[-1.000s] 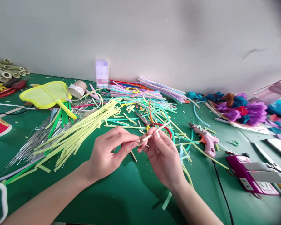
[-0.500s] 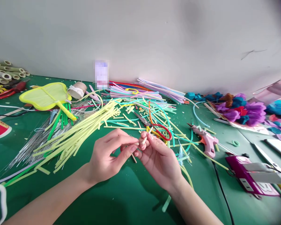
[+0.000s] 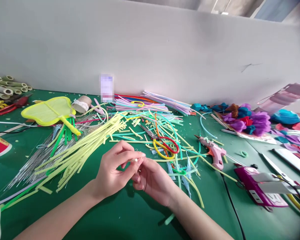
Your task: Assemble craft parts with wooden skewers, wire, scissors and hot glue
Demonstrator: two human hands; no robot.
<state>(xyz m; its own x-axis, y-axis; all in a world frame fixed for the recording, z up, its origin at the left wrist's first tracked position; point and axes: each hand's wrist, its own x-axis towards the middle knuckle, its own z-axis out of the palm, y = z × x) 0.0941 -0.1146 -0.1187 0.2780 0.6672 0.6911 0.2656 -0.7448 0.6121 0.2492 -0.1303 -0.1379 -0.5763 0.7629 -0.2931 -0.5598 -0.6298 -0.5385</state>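
My left hand (image 3: 113, 170) hovers over the green table (image 3: 130, 216), thumb and forefinger pinched on the pale tip of a thin stick (image 3: 136, 160). My right hand (image 3: 152, 180) sits just under and to the right of it, fingers curled and touching the left fingertips; the rest of the stick is hidden between the hands. Scissors with red and yellow handles (image 3: 162, 146) lie just beyond the hands amid cut strips.
A pile of pale yellow strips (image 3: 85, 143) and silver wires (image 3: 32, 160) lie to the left, with a yellow fan (image 3: 48, 110). A pink glue gun (image 3: 213, 151) and a magenta power strip (image 3: 260, 186) with a black cord are right. Coloured pipe cleaners and paper flowers (image 3: 250, 120) line the wall.
The stick, held slanting between both hands a second ago, has been drawn down so that only its tip shows. Both hands moved lower and left. The camera tilted up.
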